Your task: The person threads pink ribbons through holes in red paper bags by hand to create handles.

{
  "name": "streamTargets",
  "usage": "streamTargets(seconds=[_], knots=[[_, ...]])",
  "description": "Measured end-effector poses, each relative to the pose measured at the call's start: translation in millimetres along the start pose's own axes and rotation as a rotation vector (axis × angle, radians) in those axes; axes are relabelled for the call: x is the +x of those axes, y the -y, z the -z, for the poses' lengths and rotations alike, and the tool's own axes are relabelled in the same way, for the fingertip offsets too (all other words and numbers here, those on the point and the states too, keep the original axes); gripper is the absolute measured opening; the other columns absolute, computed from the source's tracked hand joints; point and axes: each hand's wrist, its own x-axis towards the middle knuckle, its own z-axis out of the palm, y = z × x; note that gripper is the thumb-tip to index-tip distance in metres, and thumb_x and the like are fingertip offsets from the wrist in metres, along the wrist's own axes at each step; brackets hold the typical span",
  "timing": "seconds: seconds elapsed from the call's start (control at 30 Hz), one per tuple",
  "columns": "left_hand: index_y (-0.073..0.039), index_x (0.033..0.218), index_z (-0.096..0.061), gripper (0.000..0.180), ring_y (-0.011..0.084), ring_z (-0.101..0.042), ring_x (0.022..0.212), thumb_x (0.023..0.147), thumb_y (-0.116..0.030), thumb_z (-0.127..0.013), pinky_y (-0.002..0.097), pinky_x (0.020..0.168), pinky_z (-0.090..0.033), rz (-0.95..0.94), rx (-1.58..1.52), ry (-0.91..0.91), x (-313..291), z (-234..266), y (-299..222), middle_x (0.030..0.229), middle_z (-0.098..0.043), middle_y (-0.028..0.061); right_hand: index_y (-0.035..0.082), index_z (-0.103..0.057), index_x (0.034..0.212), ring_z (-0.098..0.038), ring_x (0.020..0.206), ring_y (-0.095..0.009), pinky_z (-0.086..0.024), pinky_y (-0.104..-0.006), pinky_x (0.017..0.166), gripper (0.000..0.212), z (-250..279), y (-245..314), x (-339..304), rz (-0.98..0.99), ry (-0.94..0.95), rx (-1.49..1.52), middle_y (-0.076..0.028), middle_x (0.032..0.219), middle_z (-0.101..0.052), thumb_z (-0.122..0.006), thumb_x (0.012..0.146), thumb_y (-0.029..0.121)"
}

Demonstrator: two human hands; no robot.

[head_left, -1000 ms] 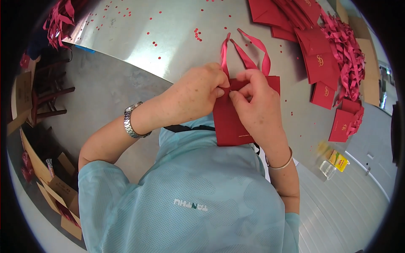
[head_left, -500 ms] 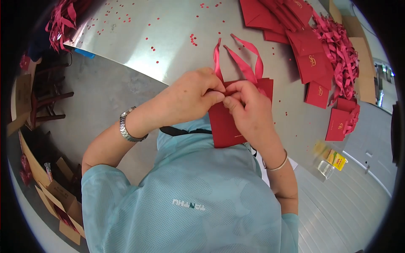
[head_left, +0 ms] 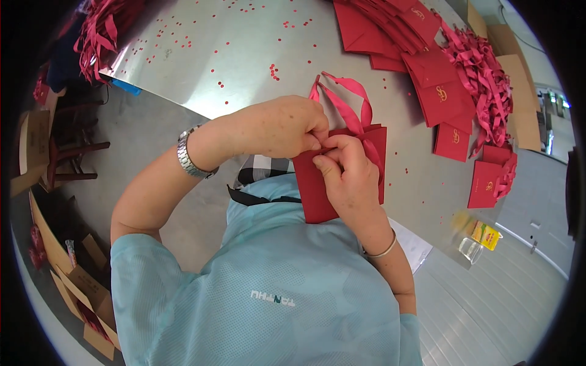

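Note:
A small red paper bag [head_left: 312, 198] rests upright against my body at the table's edge. Pink-red ribbon [head_left: 347, 111] loops up from its top, and one strand hangs down its right side. My left hand [head_left: 285, 126], a metal watch on its wrist, is closed in a pinch at the bag's upper edge; the fingertips partly hide what they grip, which looks like ribbon. Close beside it, my right hand [head_left: 353, 180], with a bangle on the wrist, has curled thumb and fingers pinching the same edge of the bag.
Stacked red bags [head_left: 436, 91] and a heap of ribbons [head_left: 479, 76] lie along the table's right side. Red paper dots [head_left: 274, 72] are scattered on the metal table [head_left: 244, 36]. A yellow packet [head_left: 486, 235] lies at lower right. More ribbons [head_left: 97, 36] hang at upper left.
The ribbon loops have sunk lower toward the bag. My left hand has turned, its knuckles now more over the fingertips. Both hands stay at the bag's upper edge.

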Motion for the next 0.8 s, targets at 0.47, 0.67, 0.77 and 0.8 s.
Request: streamTargets(seconds=[0.47,0.67,0.77,0.8], knots=[[0.0,0.083,-0.064,0.009,0.0279,-0.059,0.073,0.076,0.005,-0.061,0.0354,0.065,-0.047,-0.018,0.101,-0.211,-3.3,-5.3,14.2,0.083,-0.059,0.0103,0.008,-0.065,0.089,-0.059,0.078,-0.022,-0.051,-0.0342,0.068,0.018,-9.6,-23.5,-31.7,0.548,0.362,0.01,-0.004,0.087,-0.06,-0.069,0.071,0.01],[-0.003,0.081,-0.066,0.005,0.0274,-0.062,0.076,0.076,-0.002,-0.064,0.0366,0.068,-0.05,0.174,0.026,-0.221,-13.5,-4.0,13.8,0.083,-0.062,0.009,0.005,-0.066,0.085,-0.06,0.073,-0.023,-0.052,-0.0337,0.066,0.011,-8.9,-21.0,-25.5,0.494,0.42,0.17,-0.006,0.082,-0.061,-0.071,0.074,0.006],[-0.003,0.08,-0.065,0.003,0.0263,-0.062,0.072,0.076,-0.002,-0.065,0.0357,0.066,-0.049,0.207,0.033,-0.285,-13.9,-8.2,12.2,0.082,-0.062,0.0086,0.004,-0.067,0.084,-0.062,0.074,-0.025,-0.052,-0.0341,0.066,0.01,-8.6,-23.2,-21.4,0.43,0.346,0.306,-0.007,0.083,-0.064,-0.072,0.076,0.006],[-0.003,0.08,-0.065,0.003,0.0258,-0.062,0.071,0.076,-0.002,-0.066,0.0352,0.065,-0.049,0.213,0.051,-0.317,-14.6,-8.8,11.1,0.082,-0.062,0.0084,0.004,-0.067,0.084,-0.062,0.074,-0.025,-0.052,-0.0341,0.066,0.01,-8.6,-21.5,-20.7,0.431,0.345,0.315,-0.007,0.083,-0.064,-0.072,0.076,0.006]])
